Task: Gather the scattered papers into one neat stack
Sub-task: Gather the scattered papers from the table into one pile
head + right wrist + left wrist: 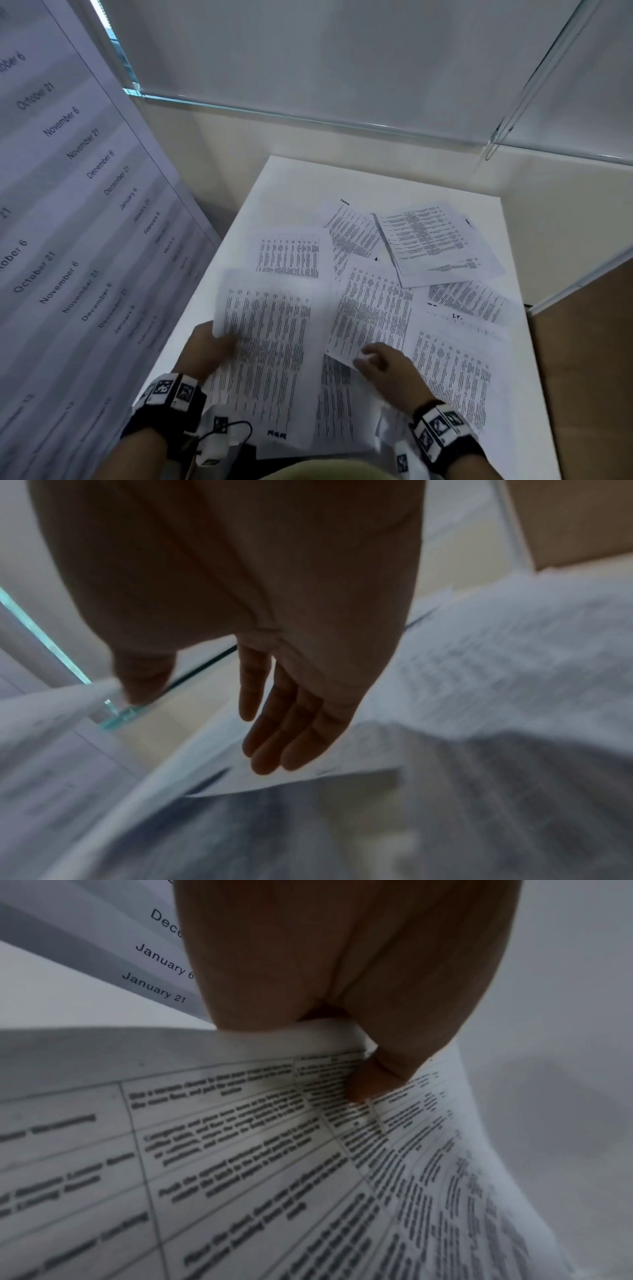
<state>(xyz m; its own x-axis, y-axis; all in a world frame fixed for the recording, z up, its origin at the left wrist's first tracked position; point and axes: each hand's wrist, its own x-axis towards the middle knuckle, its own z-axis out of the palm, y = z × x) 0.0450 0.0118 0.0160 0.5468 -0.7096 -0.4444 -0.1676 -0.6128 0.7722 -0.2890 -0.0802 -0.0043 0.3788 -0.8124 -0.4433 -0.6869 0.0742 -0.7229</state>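
Observation:
Several printed sheets lie scattered and overlapping on the white table. My left hand grips the left edge of a large text sheet and holds that edge raised off the table. The left wrist view shows my left hand pinching this sheet, with the thumb pressed on its printed face. My right hand touches the near corner of the middle sheet. In the right wrist view its fingers are straight over blurred papers, the thumb spread apart.
A big board printed with dates leans along the table's left side. Glass partitions enclose the back and right. A brown surface lies to the right. A small white device with a black cable sits at the near edge.

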